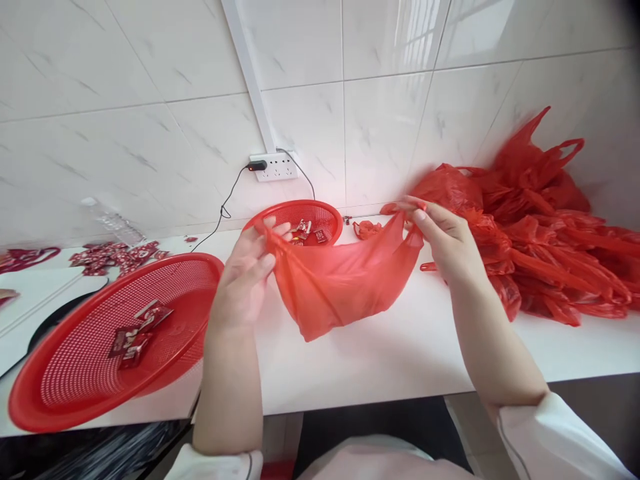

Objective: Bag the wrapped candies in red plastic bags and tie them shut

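Observation:
A thin red plastic bag (345, 280) hangs above the white table, stretched between my two hands. My left hand (245, 273) grips its left handle side between thumb and fingers. Pinched in my right hand (440, 230) is the right handle side. Whether anything lies inside the bag cannot be seen. Behind it stands a small red plastic basket (270, 212) with a few small wrapped packets (303, 230). To the left, a large red mesh basket (75, 353) holds several red packets (133, 340).
Many red plastic bags (540, 247) are heaped at the right against the tiled wall. Loose red packets (117, 257) and a clear plastic bottle (117, 223) lie at the back left. A power strip (275, 167) with a plugged-in cable (225, 211) is on the wall. Another person's fingers (7, 293) show at far left.

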### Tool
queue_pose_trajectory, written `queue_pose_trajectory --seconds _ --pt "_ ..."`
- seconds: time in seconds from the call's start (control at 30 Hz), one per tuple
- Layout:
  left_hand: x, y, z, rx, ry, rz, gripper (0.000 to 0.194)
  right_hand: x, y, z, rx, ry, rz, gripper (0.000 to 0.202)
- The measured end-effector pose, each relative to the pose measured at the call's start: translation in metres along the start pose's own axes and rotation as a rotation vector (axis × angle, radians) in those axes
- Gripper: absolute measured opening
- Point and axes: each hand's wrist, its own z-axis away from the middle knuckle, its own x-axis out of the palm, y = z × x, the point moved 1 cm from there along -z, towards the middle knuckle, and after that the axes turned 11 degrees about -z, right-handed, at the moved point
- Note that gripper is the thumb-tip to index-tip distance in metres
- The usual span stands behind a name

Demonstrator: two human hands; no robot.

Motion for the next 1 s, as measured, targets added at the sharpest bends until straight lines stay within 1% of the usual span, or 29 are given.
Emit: queue_pose_trajectory --seconds 0.07,0.1,0.17,0.2,0.27,0.33,0.4,0.43,0.5,0.53,0.6,0.63,0.7,0.8,0.87,0.93,1.0 --pt "0.011 -0.001 -0.011 -0.034 -0.081 0.035 0.069 0.010 -0.006 -0.007 -0.013 -0.071 -0.077 0.045" --pt "0.017 -0.003 -0.014 -0.061 -0.110 0.040 0.075 0.016 -0.007 -0.009 -0.015 -0.113 -0.090 0.052" --pt "0.029 -0.010 -0.020 -0.110 -0.146 0.045 0.077 0.030 -0.005 -0.011 -0.002 -0.189 -0.093 0.061" --pt "0.035 -0.014 -0.022 -0.139 -0.165 0.040 0.074 0.037 -0.003 -0.011 0.013 -0.213 -0.092 0.061" --pt "0.045 -0.021 -0.025 -0.199 -0.235 0.002 0.065 0.049 -0.001 -0.010 0.045 -0.240 -0.095 0.054" --pt "0.055 -0.027 -0.026 -0.229 -0.362 -0.089 0.054 0.059 -0.003 -0.009 0.046 -0.273 -0.092 0.040" --pt "0.065 -0.032 -0.025 -0.218 -0.494 -0.206 0.042 0.066 -0.010 -0.007 -0.028 -0.347 -0.060 0.026" --pt "0.069 -0.034 -0.024 -0.199 -0.531 -0.246 0.037 0.068 -0.014 -0.007 -0.082 -0.395 -0.044 0.022" --pt "0.077 -0.037 -0.022 -0.158 -0.534 -0.265 0.030 0.071 -0.021 -0.006 -0.171 -0.507 -0.041 0.023" --pt "0.081 -0.038 -0.021 -0.145 -0.517 -0.245 0.026 0.071 -0.023 -0.006 -0.181 -0.566 -0.061 0.025" --pt "0.085 -0.042 -0.020 -0.166 -0.491 -0.157 0.019 0.069 -0.021 -0.006 -0.131 -0.642 -0.144 0.030" --pt "0.085 -0.044 -0.020 -0.201 -0.490 -0.104 0.020 0.067 -0.017 -0.007 -0.085 -0.649 -0.193 0.032" --pt "0.084 -0.047 -0.022 -0.277 -0.478 0.009 0.026 0.063 -0.005 -0.008 0.018 -0.600 -0.295 0.030" --pt "0.081 -0.050 -0.025 -0.312 -0.410 0.121 0.031 0.058 0.013 -0.009 0.117 -0.509 -0.389 0.025" --pt "0.079 -0.051 -0.028 -0.319 -0.359 0.144 0.036 0.055 0.022 -0.010 0.125 -0.471 -0.387 0.021" --pt "0.078 -0.051 -0.030 -0.351 -0.323 0.168 0.037 0.050 0.029 -0.013 0.114 -0.418 -0.358 0.015" --pt "0.076 -0.053 -0.033 -0.418 -0.327 0.239 0.036 0.042 0.035 -0.017 0.109 -0.348 -0.331 0.012"
